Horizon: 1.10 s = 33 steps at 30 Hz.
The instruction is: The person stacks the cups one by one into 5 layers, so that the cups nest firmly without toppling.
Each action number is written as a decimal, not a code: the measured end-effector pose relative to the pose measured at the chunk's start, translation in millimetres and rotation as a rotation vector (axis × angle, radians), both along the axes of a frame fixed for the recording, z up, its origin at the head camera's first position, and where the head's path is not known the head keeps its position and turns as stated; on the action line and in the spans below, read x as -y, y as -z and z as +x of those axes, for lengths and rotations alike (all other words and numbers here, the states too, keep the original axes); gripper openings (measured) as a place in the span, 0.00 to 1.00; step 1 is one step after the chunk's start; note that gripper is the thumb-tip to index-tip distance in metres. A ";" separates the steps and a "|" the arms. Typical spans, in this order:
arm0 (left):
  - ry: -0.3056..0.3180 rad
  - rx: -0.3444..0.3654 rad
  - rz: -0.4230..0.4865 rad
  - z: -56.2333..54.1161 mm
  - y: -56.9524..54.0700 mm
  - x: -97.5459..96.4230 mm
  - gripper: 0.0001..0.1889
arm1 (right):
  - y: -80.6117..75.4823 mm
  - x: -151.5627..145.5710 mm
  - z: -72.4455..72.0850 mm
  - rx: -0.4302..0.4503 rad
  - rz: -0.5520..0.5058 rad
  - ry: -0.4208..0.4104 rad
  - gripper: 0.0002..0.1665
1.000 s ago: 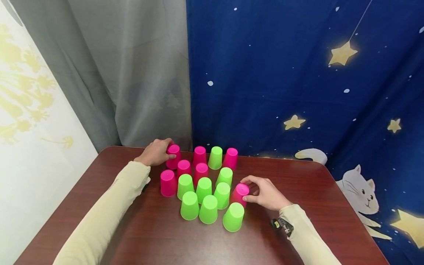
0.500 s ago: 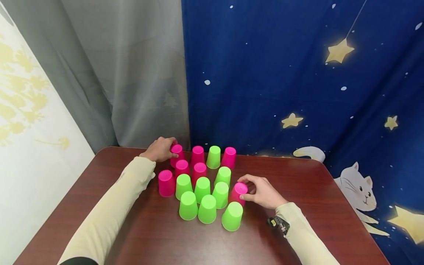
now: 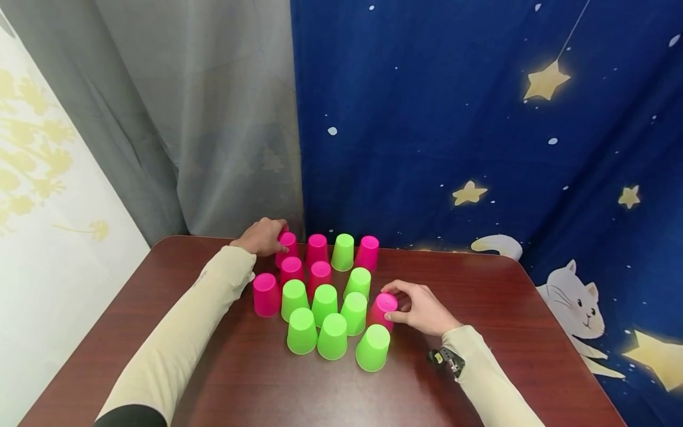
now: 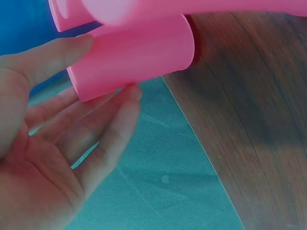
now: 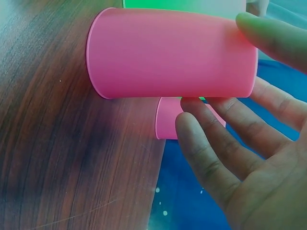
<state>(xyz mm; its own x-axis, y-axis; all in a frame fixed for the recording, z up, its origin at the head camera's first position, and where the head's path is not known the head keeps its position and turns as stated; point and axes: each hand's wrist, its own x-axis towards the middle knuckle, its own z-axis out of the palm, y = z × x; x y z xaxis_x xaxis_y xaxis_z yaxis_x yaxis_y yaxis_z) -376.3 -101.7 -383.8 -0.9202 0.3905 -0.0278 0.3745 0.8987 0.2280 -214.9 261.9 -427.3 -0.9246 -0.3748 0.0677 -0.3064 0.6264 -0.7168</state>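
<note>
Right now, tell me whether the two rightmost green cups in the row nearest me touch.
Apart. The head view shows a strip of brown table between the right front cup and the middle front cup.

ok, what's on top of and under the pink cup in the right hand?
Nothing stacked on the pink cup; its base faces up. It's mouth-down, so its inside and the tabletop directly beneath are hidden.

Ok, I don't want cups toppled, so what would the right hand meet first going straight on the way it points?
The right hand would first meet the upturned pink plastic cup between its fingers; beyond, probably the upturned green plastic cup beside it, though depth is unclear.
</note>
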 end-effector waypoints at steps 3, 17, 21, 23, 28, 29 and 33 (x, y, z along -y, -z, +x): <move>-0.001 0.005 -0.005 -0.4 -0.7 -2.1 0.23 | -0.1 0.1 0.0 0.000 0.001 -0.007 0.25; -0.004 0.028 -0.016 -0.4 0.7 -7.7 0.23 | -0.3 1.1 1.8 0.013 -0.011 -0.008 0.25; -0.001 0.040 -0.015 -0.9 0.9 -9.0 0.22 | 0.6 1.4 1.5 0.010 -0.016 -0.011 0.25; 0.000 0.040 -0.014 -1.3 1.1 -8.9 0.23 | 1.1 1.3 0.9 0.007 -0.020 -0.012 0.25; -0.002 0.041 -0.013 -2.1 0.7 -9.0 0.24 | 2.5 0.1 -0.7 -0.001 -0.021 -0.011 0.25; -0.005 0.045 -0.012 -2.2 0.6 -9.2 0.24 | 2.6 -0.2 -0.8 -0.002 -0.020 -0.011 0.25; -0.010 0.056 -0.009 -0.6 -1.1 -8.2 0.25 | 2.4 -1.2 -1.2 -0.005 -0.025 -0.014 0.25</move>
